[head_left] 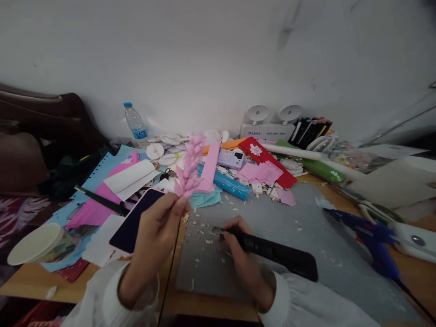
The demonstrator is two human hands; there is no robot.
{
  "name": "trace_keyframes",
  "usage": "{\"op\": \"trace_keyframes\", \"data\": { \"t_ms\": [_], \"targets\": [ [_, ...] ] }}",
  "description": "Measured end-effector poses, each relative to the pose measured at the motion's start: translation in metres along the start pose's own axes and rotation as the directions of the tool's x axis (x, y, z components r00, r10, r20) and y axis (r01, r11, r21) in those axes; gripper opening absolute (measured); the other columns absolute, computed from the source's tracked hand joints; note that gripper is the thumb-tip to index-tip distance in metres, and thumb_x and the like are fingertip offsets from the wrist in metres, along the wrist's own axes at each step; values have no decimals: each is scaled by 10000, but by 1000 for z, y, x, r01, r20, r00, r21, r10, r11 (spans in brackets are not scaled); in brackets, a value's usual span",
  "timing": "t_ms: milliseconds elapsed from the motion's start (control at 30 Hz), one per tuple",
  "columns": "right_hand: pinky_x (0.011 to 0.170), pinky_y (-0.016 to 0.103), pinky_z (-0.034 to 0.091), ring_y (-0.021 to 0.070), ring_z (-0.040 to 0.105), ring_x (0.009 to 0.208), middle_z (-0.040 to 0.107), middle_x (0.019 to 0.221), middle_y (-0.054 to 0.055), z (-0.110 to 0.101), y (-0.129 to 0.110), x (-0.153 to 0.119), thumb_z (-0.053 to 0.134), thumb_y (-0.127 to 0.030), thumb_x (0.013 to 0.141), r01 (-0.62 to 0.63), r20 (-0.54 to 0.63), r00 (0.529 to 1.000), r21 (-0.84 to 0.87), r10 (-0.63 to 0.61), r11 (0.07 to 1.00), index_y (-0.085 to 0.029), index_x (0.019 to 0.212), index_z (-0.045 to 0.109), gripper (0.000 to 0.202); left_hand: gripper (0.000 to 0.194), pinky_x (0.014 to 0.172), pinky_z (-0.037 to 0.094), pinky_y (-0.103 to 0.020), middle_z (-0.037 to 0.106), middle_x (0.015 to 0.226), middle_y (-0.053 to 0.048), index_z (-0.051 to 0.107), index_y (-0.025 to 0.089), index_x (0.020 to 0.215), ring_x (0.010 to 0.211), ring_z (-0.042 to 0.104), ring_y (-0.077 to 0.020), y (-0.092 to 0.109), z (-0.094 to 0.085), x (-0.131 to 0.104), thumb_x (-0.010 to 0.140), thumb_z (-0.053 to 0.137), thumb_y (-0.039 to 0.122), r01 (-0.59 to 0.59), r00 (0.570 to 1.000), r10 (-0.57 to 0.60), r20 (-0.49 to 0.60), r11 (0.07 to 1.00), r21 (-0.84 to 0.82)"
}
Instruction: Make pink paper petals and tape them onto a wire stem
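pink spray (191,167) pinched by raised left hand (157,225); right hand (245,261) seemingly grips black tool (281,255)

On the worktop (27,286), the bottle (135,123) stands left, behind the flower sprig (190,170); the glue gun (371,234) lies right.

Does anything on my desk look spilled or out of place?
Somewhat: small pale bits lie loose on the gray mat, many near your right hand, like spilled scraps. A purple phone sits oddly amid paper pieces.
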State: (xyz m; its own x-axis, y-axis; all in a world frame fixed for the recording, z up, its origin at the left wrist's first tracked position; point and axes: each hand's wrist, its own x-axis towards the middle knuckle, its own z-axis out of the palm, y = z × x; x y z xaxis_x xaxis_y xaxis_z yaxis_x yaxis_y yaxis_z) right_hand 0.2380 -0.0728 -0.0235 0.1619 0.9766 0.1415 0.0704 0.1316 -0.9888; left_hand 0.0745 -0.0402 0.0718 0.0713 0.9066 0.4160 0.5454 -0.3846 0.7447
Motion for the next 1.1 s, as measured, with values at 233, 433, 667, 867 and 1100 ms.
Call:
{"op": "trace_keyframes", "data": {
  "t_ms": [233, 433, 667, 867, 1100],
  "targets": [
    [560, 267, 456, 154, 577, 603, 577, 674, -28, -39, -15, 13, 458, -258, 879, 113, -151, 983, 25, -108, 993, -244, 892, 461, 19, 278, 560, 398, -209, 541, 610, 18, 536, 178, 678, 590, 515, -112, 16, 19, -22, 928, 420, 218, -27, 979, 46, 199, 995, -97],
    [642, 319, 455, 179, 579, 684, 544, 757, -11, -106, -9, 33, 471, -246, 873, 196, -240, 937, -237, -253, 952, -248, 941, 469, 67, 301, 575, 423, -214, 563, 643, -2, 550, 176, 704, 612, 533, -124, 17, 30, -30, 942, 385, 258, 73, 969, -40, 243, 989, -127],
    [708, 367, 439, 249, 573, 802, 633, 836, 75, -156, 20, 62, 522, -72, 741, 360, 226, 933, -589, -280, 724, -225, 860, 665, 241, 354, 524, 394, -210, 514, 581, 14, 494, 194, 634, 546, 500, -113, 31, 34, -37, 953, 364, 276, 64, 962, 4, 274, 969, -239],
    [790, 420, 460, 272, 566, 901, 616, 967, 123, -161, 22, 78, 477, -35, 745, 479, 340, 877, -674, -339, 562, -199, 977, 662, 339, 346, 488, 369, -208, 507, 559, 15, 533, 191, 614, 526, 475, -113, 42, 34, -30, 930, 409, 258, 90, 962, -14, 273, 959, -268],
    [724, 321, 513, 197, 609, 854, 628, 909, 33, -111, -28, 44, 509, -133, 853, 434, 369, 875, -307, -314, 847, -265, 985, 592, 204, 263, 525, 407, -205, 592, 606, 0, 621, 176, 647, 566, 519, -117, 19, 61, -7, 881, 505, 207, 128, 943, 21, 333, 900, -417]
  ]
}}
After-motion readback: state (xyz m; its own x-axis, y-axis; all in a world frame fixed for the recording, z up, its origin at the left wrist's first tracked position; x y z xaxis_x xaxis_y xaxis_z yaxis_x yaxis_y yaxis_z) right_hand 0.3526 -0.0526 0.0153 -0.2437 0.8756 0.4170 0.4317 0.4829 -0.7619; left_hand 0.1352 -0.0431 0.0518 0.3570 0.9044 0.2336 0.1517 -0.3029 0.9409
